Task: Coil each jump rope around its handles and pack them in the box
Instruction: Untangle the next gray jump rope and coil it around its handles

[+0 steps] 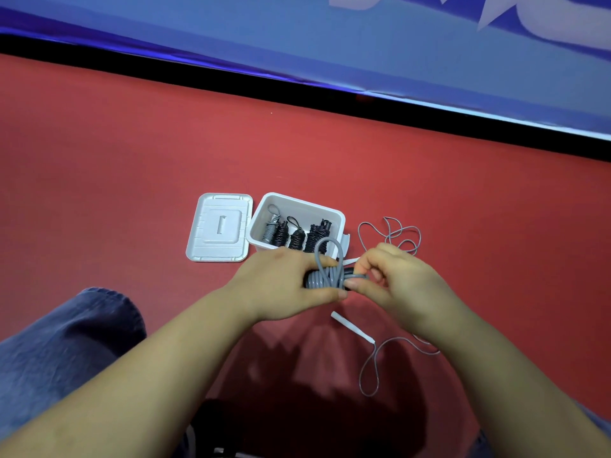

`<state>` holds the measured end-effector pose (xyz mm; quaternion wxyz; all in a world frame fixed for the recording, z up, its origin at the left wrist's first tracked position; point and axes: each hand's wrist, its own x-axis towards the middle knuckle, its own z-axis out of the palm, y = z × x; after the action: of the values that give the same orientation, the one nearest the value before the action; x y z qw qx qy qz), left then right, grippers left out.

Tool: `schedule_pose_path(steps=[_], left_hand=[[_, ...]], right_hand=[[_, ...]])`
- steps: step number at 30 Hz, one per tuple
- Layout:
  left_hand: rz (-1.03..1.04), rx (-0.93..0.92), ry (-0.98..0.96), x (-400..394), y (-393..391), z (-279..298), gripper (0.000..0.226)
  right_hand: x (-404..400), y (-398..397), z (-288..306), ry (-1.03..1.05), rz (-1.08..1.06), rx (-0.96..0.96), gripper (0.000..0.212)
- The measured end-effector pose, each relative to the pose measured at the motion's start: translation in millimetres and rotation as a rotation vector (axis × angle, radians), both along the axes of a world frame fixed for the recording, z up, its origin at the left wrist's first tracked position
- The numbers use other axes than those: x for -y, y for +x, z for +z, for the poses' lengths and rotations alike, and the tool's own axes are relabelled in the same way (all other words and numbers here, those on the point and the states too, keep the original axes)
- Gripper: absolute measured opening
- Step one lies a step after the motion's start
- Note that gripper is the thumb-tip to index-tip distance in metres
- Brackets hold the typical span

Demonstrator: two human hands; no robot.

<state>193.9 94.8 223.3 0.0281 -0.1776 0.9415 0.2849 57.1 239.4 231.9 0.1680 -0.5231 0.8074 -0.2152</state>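
Observation:
A grey jump rope (325,276) is coiled around its dark handles and held between both hands just in front of the box. My left hand (284,285) grips the coiled bundle from the left. My right hand (393,279) pinches the rope's end at the bundle's right side, and a grey loop stands up above the coils. The white box (334,216) sits open on the red floor and holds several coiled ropes, one grey and the others black. Another grey rope (390,236) with white handles (352,327) lies loose to the right.
The box's white lid (218,228) lies flat to the left of the box. My knee in blue jeans (66,352) is at lower left. A black strip and a blue wall (297,44) border the red floor at the back.

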Motion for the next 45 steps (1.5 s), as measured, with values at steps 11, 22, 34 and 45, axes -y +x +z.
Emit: schedule_pose_path(steps=[11,22,34,45], left_hand=[[-0.108,0.003,-0.149,3,21,-4,0.068],[-0.216,-0.230,-0.014,6,31,-18,0.044],[0.137,-0.081,0.072,-5,17,-16,0.042],[0.364,-0.126,-0.008,-26,-3,-9,0.031]], right_hand=[[-2,34,5,0.030,0.135,-0.028,0.034],[-5,39,11,-0.002,0.030,0.421,0.036],[-4,28,2,-0.373,-0.197,0.158,0.020],[23,42,-15,-0.344,-0.387,0.145,0.016]])
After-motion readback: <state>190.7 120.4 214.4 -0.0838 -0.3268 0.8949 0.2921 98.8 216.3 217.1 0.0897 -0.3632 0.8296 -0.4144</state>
